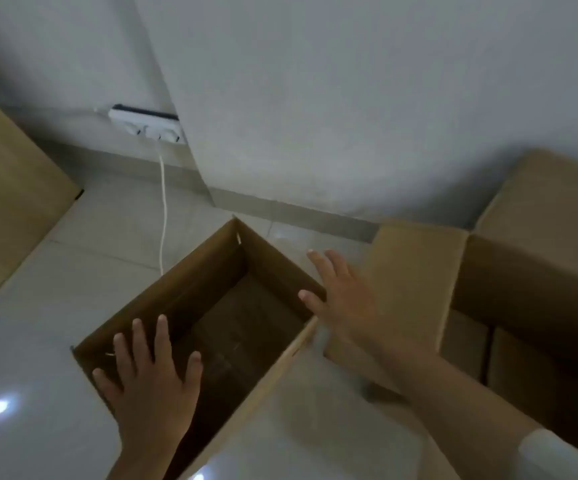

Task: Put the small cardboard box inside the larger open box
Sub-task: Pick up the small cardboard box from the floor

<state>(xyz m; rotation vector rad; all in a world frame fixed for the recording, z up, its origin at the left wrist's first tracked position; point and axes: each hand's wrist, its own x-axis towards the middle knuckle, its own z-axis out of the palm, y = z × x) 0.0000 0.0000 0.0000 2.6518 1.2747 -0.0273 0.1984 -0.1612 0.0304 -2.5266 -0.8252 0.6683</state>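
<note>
An open-topped cardboard box (190,271) stands on the tiled floor in the middle of the view. Its inside is dim, and a darker rectangular shape (246,327) lies at the bottom; I cannot tell whether that is a small box or the bottom flaps. My left hand (149,382) hovers over the box's near left corner with fingers spread and holds nothing. Over the right rim is my right hand (343,303), flat with fingers apart and also empty. A second open cardboard box (530,271), with a raised flap (415,271), stands just to the right.
A large cardboard sheet or box (10,188) lies at the far left. A white power strip (145,124) sits by the wall corner, and its white cable (163,209) runs down to the middle box. The wall is close behind. The floor tiles are glossy.
</note>
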